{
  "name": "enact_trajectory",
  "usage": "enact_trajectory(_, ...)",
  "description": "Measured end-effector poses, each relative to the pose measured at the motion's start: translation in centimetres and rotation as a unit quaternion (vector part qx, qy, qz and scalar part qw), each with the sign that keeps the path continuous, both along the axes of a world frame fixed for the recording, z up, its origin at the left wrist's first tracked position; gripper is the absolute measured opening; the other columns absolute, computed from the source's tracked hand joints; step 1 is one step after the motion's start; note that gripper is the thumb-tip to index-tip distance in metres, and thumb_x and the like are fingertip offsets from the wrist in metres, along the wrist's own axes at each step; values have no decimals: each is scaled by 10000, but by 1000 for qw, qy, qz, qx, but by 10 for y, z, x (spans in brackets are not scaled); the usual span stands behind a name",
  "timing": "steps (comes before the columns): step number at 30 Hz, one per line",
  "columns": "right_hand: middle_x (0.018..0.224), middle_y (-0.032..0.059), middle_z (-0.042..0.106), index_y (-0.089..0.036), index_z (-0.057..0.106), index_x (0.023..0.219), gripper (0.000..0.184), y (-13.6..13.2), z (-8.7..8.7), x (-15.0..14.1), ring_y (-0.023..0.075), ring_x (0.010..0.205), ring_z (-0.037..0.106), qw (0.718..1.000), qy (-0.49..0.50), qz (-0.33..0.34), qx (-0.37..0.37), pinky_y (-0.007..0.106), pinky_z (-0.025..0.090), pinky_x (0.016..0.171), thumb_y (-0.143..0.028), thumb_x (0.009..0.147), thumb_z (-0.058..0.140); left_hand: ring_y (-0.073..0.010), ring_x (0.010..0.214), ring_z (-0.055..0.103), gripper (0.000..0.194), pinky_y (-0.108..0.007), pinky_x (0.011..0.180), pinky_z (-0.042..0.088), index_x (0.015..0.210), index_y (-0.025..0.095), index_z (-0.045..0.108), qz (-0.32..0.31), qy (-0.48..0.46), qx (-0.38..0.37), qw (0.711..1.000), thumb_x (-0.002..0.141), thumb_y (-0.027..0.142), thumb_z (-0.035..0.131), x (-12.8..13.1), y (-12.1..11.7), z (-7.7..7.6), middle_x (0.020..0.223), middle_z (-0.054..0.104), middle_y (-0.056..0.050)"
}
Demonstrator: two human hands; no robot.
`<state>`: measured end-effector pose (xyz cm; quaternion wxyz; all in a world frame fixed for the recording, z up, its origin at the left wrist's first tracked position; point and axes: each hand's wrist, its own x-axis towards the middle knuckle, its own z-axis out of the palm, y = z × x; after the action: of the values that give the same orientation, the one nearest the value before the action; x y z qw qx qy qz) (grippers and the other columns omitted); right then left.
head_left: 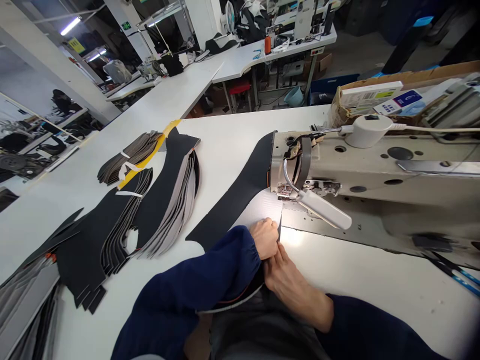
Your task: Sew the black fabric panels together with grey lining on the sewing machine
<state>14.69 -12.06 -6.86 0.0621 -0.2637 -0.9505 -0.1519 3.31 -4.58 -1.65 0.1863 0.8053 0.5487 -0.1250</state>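
A black fabric panel (236,195) and a light grey ribbed fabric piece (258,209) lie together on the white table, their far ends at the head of the sewing machine (300,170). My left hand (265,238) is closed on the near edge of the fabric, knuckles up. Just below it, my right hand (287,275) pinches the same edge, its fingertips against the left hand. What lies between the fingers is mostly hidden. The near part of the fabric, with an orange edge line, hangs toward my lap beneath the left sleeve.
Stacks of cut black and grey panels (165,200) lie on the left, beside a yellow strip (150,155). A small lamp (326,210) hangs by the needle area. Blue-handled scissors (459,277) lie at right. A cardboard box (339,107) stands behind the machine.
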Motion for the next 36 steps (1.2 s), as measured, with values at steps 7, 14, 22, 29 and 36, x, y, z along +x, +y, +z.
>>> enact_trajectory(7, 1127, 317, 620, 69, 621, 1101, 445, -16, -18, -6, 375, 1052, 610, 999, 47, -19, 7, 551, 465, 928, -90, 704, 496, -263, 899, 620, 285, -357, 726, 504, 1042, 123, 541, 19, -16, 22, 999, 768, 161, 470, -2, 13, -1, 1048, 585, -133)
enact_trajectory(14, 1026, 282, 663, 38, 654, 1047, 376, 6, 2, -6, 359, 992, 629, 999, -7, -34, 0, 545, 454, 939, -66, 722, 497, -240, 901, 598, 260, -344, 786, 488, 1059, 114, 525, 25, -22, 2, 999, 812, 140, 451, 1, 13, -4, 1063, 559, -145)
enact_trajectory(22, 983, 293, 663, 35, 652, 1015, 333, 11, -1, -15, 370, 938, 639, 999, 7, -32, 8, 562, 459, 894, -71, 725, 528, -225, 820, 599, 276, -347, 732, 485, 1048, 135, 543, 50, -49, 27, 997, 796, 146, 432, 0, 27, -14, 1073, 555, -124)
enact_trajectory(29, 953, 255, 681, 9, 667, 1014, 351, 22, 2, -16, 360, 920, 643, 999, -16, -30, 17, 552, 455, 889, -48, 693, 537, -229, 869, 586, 260, -348, 768, 484, 1008, 159, 544, 44, -49, 44, 997, 767, 132, 450, -3, 22, -11, 1055, 556, -105)
enact_trajectory(36, 963, 259, 678, -4, 675, 1023, 332, 10, 3, -22, 356, 930, 631, 1000, 9, -14, -24, 563, 432, 896, -80, 728, 543, -232, 950, 545, 228, -340, 871, 468, 1016, 130, 546, -16, -10, 21, 1000, 808, 132, 453, -9, 12, -11, 1029, 551, -128)
